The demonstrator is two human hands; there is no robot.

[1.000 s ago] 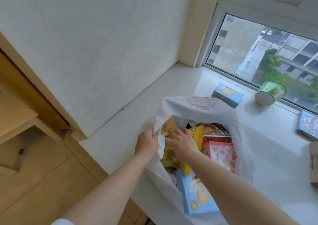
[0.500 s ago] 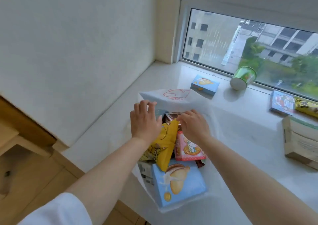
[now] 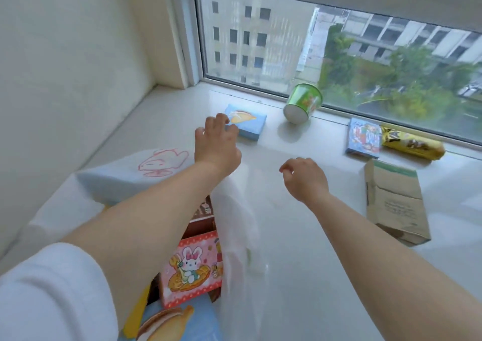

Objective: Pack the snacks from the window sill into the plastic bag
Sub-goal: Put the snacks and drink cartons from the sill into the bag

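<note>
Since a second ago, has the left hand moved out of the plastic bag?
Yes. The left hand has left the plastic bag and reached toward the window, now at the small blue box on the sill.

The window sill (image 3: 161, 121) is plain glossy white. The plastic bag (image 3: 236, 226) is translucent white with a red line drawing (image 3: 163, 162) on its far side. Inside it show a pink box (image 3: 194, 267) printed with a white rabbit, a brown box (image 3: 202, 216) and a light blue box (image 3: 180, 322) picturing golden pastry. On the sill lie a small light blue box (image 3: 250, 125) with a yellow pastry picture, a green-and-white cup (image 3: 302, 103), a blue multicoloured packet (image 3: 363, 137), a yellow-and-brown wrapper (image 3: 413, 145) and a tan carton (image 3: 396, 202) edged in green. The near left sleeve (image 3: 52, 293) is white.
</note>
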